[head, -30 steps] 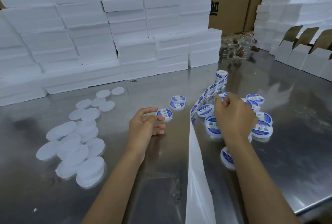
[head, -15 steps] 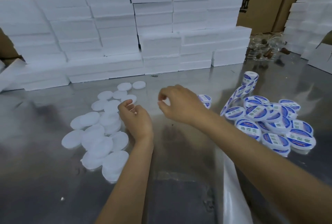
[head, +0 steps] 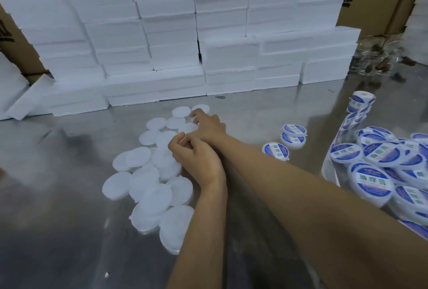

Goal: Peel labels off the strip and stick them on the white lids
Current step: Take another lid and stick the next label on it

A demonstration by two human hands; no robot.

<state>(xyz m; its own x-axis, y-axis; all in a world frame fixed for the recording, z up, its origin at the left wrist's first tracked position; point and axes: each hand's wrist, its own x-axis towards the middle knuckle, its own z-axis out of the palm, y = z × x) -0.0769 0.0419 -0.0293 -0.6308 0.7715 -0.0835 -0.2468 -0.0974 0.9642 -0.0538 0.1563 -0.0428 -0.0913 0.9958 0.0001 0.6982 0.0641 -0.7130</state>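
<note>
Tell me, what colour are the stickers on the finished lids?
Blue and white, seen in the head view on the labelled lids at right.

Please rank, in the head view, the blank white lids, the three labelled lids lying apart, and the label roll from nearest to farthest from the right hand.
From the right hand:
1. Blank white lids, under its fingers, left.
2. Three labelled lids lying apart, to the right.
3. Label roll, far right.

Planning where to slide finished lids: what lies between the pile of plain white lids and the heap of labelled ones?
Head view: both forearms cross it, three blue-labelled lids sit on bare steel table.
</note>
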